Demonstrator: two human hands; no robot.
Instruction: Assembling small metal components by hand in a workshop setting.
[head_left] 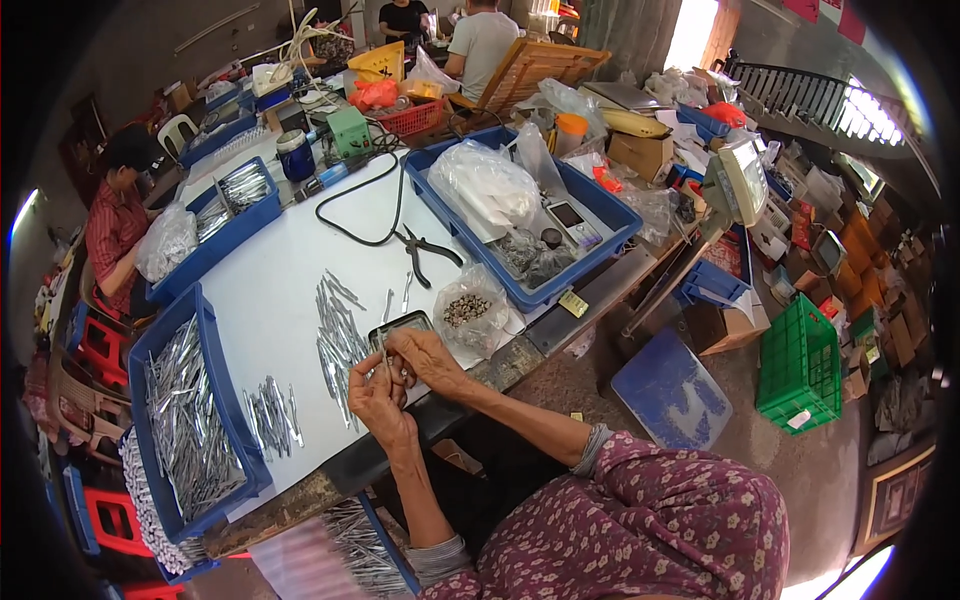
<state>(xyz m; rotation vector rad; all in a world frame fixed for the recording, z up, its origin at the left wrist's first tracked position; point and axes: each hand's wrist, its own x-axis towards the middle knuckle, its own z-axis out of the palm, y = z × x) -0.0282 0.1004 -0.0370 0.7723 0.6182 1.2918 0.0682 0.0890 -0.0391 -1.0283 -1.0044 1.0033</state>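
At the table's near edge my left hand (375,398) is closed, its fingers pinching what looks like a slim silver metal piece (388,362). My right hand (425,360) is closed against the same piece, fingertips touching it; the fingers cover most of it. Just beyond them lies a small dark-rimmed tray (424,318), partly hidden by my right hand. To its right, an open clear bag (486,337) holds many small brass-coloured parts (466,310). Left of my hands, slim silver metal pieces (338,340) lie in a loose pile, with a smaller group (272,418) farther left.
Black-handled pliers (430,256) and a black cable (375,242) lie beyond. A blue bin (256,462) of metal pieces stands left; a blue tray (528,296) with plastic bags stands right. A co-worker (118,225) sits at left. A green crate (800,370) stands on the floor.
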